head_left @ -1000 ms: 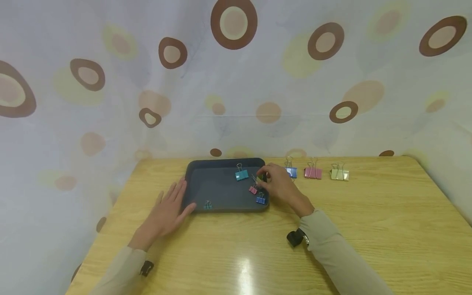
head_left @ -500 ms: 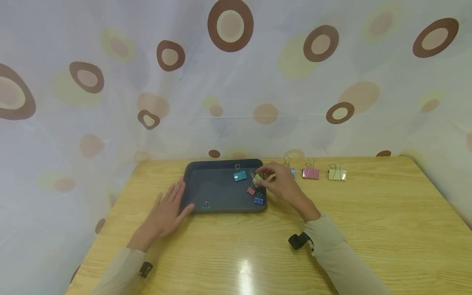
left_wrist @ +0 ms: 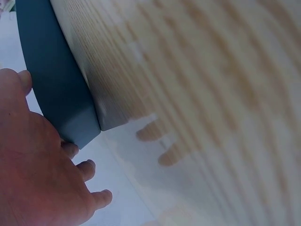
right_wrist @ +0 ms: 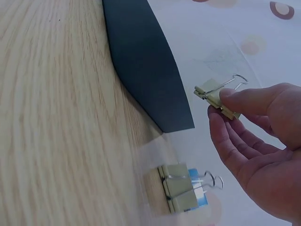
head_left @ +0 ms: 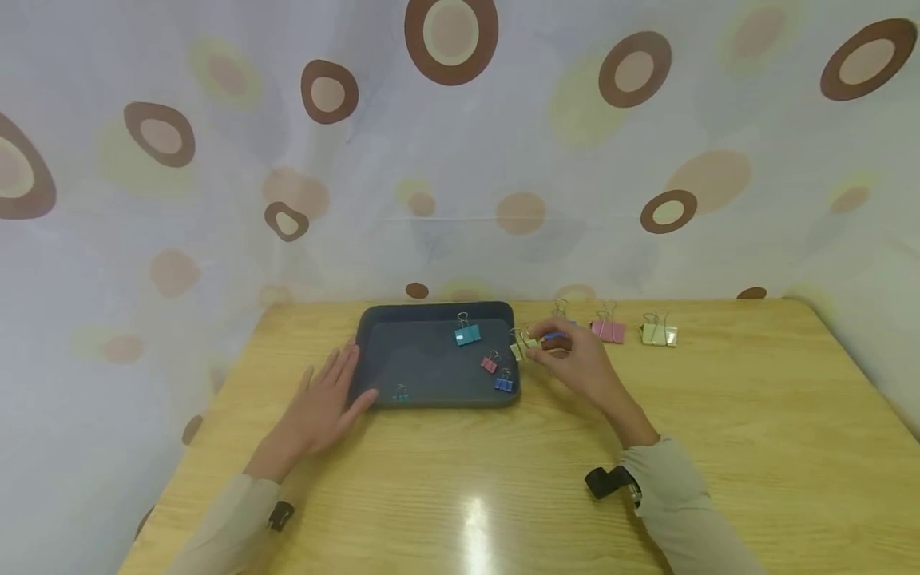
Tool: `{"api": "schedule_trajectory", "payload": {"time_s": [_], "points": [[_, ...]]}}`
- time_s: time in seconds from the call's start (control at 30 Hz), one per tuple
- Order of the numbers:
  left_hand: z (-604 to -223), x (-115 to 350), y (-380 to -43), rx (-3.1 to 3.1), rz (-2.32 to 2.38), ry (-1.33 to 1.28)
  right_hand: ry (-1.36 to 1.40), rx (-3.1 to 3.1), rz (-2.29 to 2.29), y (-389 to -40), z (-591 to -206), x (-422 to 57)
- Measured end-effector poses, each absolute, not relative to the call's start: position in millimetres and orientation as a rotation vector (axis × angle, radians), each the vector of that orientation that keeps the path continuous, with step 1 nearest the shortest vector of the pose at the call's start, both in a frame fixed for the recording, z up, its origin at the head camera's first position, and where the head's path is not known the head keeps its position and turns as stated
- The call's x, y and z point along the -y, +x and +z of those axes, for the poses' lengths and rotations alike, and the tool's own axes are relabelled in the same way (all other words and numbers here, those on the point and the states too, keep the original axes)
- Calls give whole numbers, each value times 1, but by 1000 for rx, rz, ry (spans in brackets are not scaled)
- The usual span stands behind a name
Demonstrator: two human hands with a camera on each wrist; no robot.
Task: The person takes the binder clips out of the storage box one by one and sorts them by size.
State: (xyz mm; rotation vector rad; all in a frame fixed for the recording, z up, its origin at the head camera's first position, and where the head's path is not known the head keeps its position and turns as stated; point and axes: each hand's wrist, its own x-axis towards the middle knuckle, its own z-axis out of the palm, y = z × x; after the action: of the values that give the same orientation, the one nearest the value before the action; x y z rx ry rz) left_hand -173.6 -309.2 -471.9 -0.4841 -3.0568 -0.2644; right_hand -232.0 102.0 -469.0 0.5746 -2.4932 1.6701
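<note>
My right hand (head_left: 584, 367) pinches a yellow-green binder clip (head_left: 521, 350) between thumb and fingers, over the right rim of the dark grey tray (head_left: 410, 363). In the right wrist view, the held clip (right_wrist: 211, 92) is raised above the table, its wire handles upward. My left hand (head_left: 316, 411) lies with straight fingers against the tray's left side, thumb near the front corner. Inside the tray are a larger teal binder clip (head_left: 467, 335), a small pink one (head_left: 489, 364), a small blue one (head_left: 504, 385) and a small teal one (head_left: 401, 396).
Right of the tray, a row of larger binder clips stands on the wooden table (head_left: 431, 479): a blue one (head_left: 564, 327) partly hidden by my right hand, a pink one (head_left: 609, 331) and a pale yellow one (head_left: 659, 334). A patterned cloth (head_left: 460, 160) hangs behind the table.
My right hand has lifted the yellow-green binder clip from inside the tray and carried it right, to the tray's right rim. The left hand stays at the tray's left side.
</note>
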Motion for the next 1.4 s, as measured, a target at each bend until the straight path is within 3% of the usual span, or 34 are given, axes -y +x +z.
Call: {"api": "schedule_trajectory", "payload": {"time_s": [1.1, 1.4], "points": [[-472, 306, -174, 3071, -272, -486, 328, 2506, 1479, -214, -482, -201], [-473, 307, -175, 3079, -266, -482, 243, 2574, 1451, -213, -490, -210]]}}
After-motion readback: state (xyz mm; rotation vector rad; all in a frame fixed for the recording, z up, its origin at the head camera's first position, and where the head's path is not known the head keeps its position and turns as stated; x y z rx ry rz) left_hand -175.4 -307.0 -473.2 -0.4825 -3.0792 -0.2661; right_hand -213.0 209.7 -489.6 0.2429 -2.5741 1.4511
